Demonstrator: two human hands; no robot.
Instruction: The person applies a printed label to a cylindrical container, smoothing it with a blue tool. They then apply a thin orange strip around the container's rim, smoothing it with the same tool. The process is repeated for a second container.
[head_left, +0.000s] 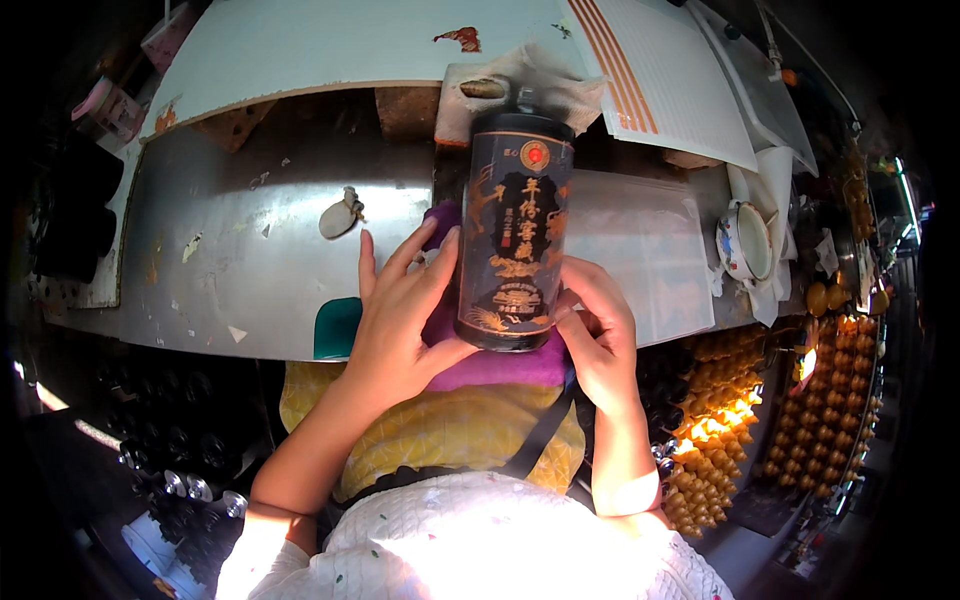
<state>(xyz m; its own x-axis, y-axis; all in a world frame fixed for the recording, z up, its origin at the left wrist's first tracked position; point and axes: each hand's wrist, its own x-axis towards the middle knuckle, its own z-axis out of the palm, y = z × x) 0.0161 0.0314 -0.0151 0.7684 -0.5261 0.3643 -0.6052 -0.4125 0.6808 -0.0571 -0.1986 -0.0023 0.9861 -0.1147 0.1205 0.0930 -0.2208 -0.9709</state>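
Note:
A dark cylindrical bottle with gold decoration and a red seal lies between my hands, its base toward me and its neck pointing away. The neck end rests at a block with a whitish cloth over it. My left hand is open along the bottle's left side, fingers stretched apart and thumb near the base. On the lower right side, the curled fingers and thumb of my right hand close against the bottle's edge; their tips are partly hidden. Purple cloth lies under the bottle, above my yellow-patterned lap cover.
A metal worktop carries a small pale pouch-like object, a green piece and clear plastic sheets. An enamel bowl stands at right. Dark bottles are at lower left; rows of gold items at lower right.

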